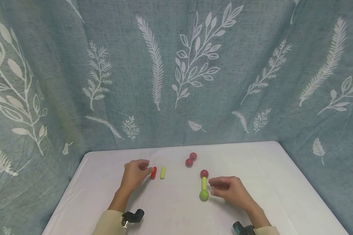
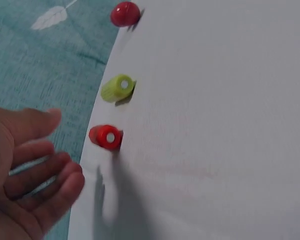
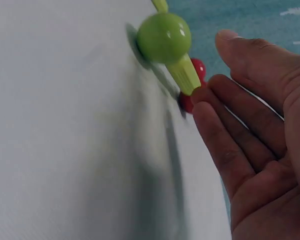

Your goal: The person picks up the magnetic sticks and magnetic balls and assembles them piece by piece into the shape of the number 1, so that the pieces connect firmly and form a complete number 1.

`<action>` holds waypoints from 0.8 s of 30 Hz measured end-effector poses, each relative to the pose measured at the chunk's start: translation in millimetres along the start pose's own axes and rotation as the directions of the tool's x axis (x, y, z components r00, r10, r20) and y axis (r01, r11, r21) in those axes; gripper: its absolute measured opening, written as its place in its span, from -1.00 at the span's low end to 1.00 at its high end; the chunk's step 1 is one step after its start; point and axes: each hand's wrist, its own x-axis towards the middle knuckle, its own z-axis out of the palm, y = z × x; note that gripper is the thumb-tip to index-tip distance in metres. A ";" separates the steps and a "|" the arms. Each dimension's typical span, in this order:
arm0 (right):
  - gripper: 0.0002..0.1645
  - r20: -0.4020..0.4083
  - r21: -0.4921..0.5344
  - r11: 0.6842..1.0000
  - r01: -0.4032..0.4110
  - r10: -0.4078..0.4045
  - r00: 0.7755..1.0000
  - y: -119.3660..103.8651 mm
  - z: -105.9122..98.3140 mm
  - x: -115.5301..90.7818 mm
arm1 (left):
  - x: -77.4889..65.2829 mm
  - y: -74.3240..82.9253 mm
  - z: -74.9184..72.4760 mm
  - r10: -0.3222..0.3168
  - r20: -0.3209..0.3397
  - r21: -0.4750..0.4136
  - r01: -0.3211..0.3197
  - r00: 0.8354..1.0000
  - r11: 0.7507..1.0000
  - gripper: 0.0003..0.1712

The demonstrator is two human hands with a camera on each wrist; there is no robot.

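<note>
A red stick (image 1: 154, 173) lies on the white cloth, and beside it a yellow-green stick (image 1: 163, 173). Both show a pale round end in the left wrist view. My left hand (image 1: 136, 173) hovers by the red stick, fingers loosely bent around nothing, with a gap to the stick (image 2: 106, 137) in the left wrist view. Farther right, a green ball (image 1: 204, 195), another yellow-green stick (image 1: 204, 183) and a red ball (image 1: 204, 173) form a row. My right hand (image 1: 230, 191) is just right of this row, thumb and fingers apart, fingertips close to the stick (image 3: 184, 75).
Two more red balls (image 1: 191, 160) lie together toward the back of the table (image 1: 238, 156). Behind its far edge hangs a blue-green curtain (image 1: 170, 130) with white leaf patterns. Dark wrist cameras (image 1: 133, 216) are strapped over the beige sleeves (image 1: 109, 223).
</note>
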 end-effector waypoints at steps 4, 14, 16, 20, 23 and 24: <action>-0.60 -0.004 -0.024 1.000 0.018 -0.018 1.000 -2.7 8.6 -1.6 | 3.5 4.3 6.0 -0.035 -0.002 0.051 0.035 0.999 0.998 -0.62; -0.62 -0.077 -0.034 0.999 -0.018 0.015 0.997 -8.7 23.5 -2.5 | 5.2 11.4 18.5 -0.104 0.000 0.137 0.103 0.995 0.985 -0.71; -0.61 -0.088 -0.029 0.999 -0.031 0.028 0.996 -9.6 25.7 -3.2 | 4.7 12.5 19.6 -0.107 -0.003 0.143 0.107 0.994 0.984 -0.75; -0.62 -0.116 -0.037 0.998 -0.054 0.050 0.992 -11.3 30.2 -3.9 | 4.3 13.3 21.5 -0.135 0.002 0.156 0.133 0.991 0.979 -0.78; -0.64 -0.147 -0.063 0.995 -0.077 0.067 0.987 -13.2 34.0 -3.3 | 4.0 14.3 22.0 -0.151 0.005 0.156 0.149 0.988 0.977 -0.79; -0.65 -0.158 -0.074 0.994 -0.083 0.071 0.985 -13.9 35.2 -2.9 | 3.8 14.5 21.9 -0.155 0.004 0.154 0.153 0.988 0.976 -0.80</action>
